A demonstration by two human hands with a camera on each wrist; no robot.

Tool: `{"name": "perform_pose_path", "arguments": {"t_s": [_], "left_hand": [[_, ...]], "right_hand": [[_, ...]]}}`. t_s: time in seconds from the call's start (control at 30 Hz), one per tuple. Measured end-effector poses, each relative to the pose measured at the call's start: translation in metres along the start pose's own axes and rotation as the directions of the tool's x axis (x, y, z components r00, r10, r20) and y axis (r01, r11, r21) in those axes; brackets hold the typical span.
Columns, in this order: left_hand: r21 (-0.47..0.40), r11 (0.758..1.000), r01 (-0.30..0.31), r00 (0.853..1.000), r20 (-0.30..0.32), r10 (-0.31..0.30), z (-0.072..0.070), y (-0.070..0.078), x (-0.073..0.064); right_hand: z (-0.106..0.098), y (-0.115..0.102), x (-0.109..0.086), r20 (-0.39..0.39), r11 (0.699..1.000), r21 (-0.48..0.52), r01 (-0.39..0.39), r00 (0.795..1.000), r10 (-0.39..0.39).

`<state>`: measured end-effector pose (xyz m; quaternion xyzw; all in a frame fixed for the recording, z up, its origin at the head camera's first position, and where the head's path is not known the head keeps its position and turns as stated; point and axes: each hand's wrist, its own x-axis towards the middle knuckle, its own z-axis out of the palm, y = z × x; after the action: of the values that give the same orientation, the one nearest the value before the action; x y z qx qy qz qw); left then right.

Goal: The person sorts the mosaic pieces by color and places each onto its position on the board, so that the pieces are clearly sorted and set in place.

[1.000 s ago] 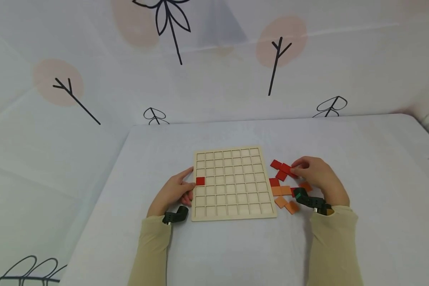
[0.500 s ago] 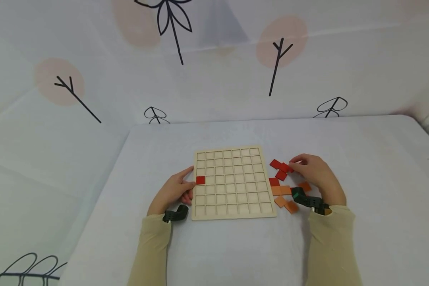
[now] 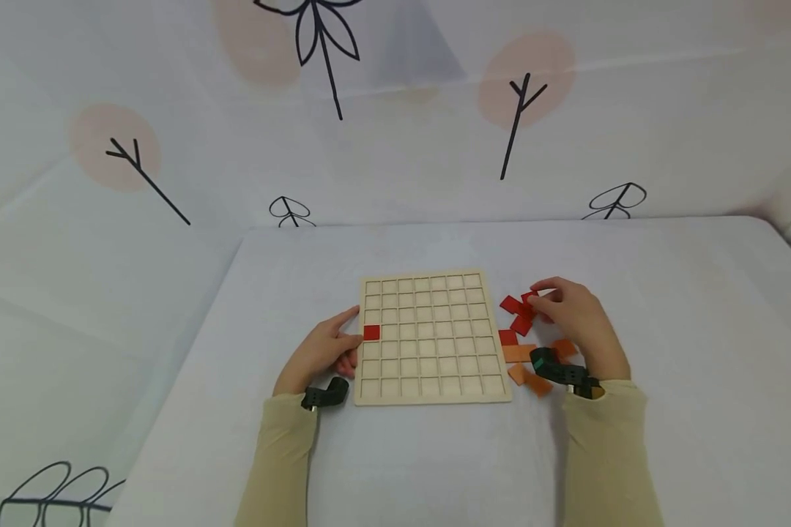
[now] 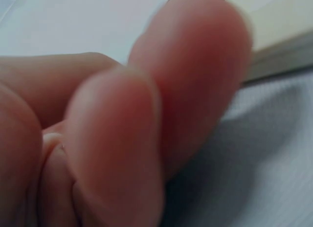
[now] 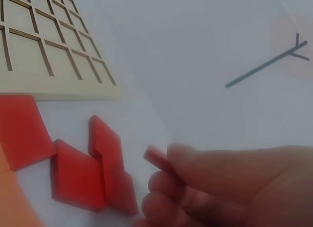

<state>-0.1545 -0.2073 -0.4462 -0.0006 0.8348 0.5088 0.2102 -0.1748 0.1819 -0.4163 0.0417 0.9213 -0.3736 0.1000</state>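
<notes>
A pale wooden grid board lies flat on the white table, with a red square tile in one cell of its left column. Against the board's left edge rests my left hand, index finger extended and thumb touching the rim; the left wrist view shows other fingers loosely bent beside the board. My right hand pinches a red tile between thumb and fingers, lifted above the loose red tiles right of the board. Part of the held tile is hidden by the thumb.
Orange tiles lie along the board's right edge, one more orange tile partly behind the right wrist's camera. A patterned cloth backdrop stands behind the table.
My right hand has lifted a red tile from the loose group and moved slightly left and away from me. The left hand and the board have stayed in place.
</notes>
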Motion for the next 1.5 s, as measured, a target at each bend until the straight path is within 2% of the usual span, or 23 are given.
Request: {"name": "perform_pose_path", "arguments": {"t_s": [0.13, 0.37, 0.47, 0.77, 0.93, 1.17, 1.5], "left_hand": [[0.001, 1.0, 0.008, 1.0, 0.007, -0.008, 0.001, 0.003, -0.002], [0.01, 1.0, 0.024, 0.999, 0.025, -0.024, 0.0, 0.025, -0.017], [0.014, 1.0, 0.019, 0.999, 0.029, -0.019, 0.0, 0.026, -0.017], [0.007, 1.0, 0.019, 1.0, -0.002, -0.019, 0.001, 0.002, 0.0], [0.013, 1.0, 0.019, 1.0, -0.012, -0.018, 0.001, 0.0, 0.0], [-0.011, 1.0, 0.025, 1.0, -0.003, -0.025, 0.002, 0.001, -0.001], [0.003, 0.999, 0.037, 0.999, 0.032, -0.037, 0.001, 0.028, -0.017]], "right_hand": [[0.001, -0.005, -0.002, 0.016, 1.0, 0.005, 0.02, 1.0, -0.02], [0.007, -0.018, -0.002, 0.008, 0.997, -0.008, 0.071, 0.997, -0.071], [0.012, -0.023, 0.0, 0.015, 0.996, -0.001, 0.093, 0.996, -0.093], [0.027, -0.037, 0.001, 0.023, 0.982, 0.009, 0.19, 0.981, -0.19], [0.033, -0.043, 0.003, 0.029, 0.975, -0.005, 0.222, 0.975, -0.222], [0.043, -0.051, 0.003, 0.056, 0.965, 0.026, 0.26, 0.964, -0.261], [0.058, -0.063, 0.005, 0.066, 0.945, 0.001, 0.326, 0.943, -0.326]]}}
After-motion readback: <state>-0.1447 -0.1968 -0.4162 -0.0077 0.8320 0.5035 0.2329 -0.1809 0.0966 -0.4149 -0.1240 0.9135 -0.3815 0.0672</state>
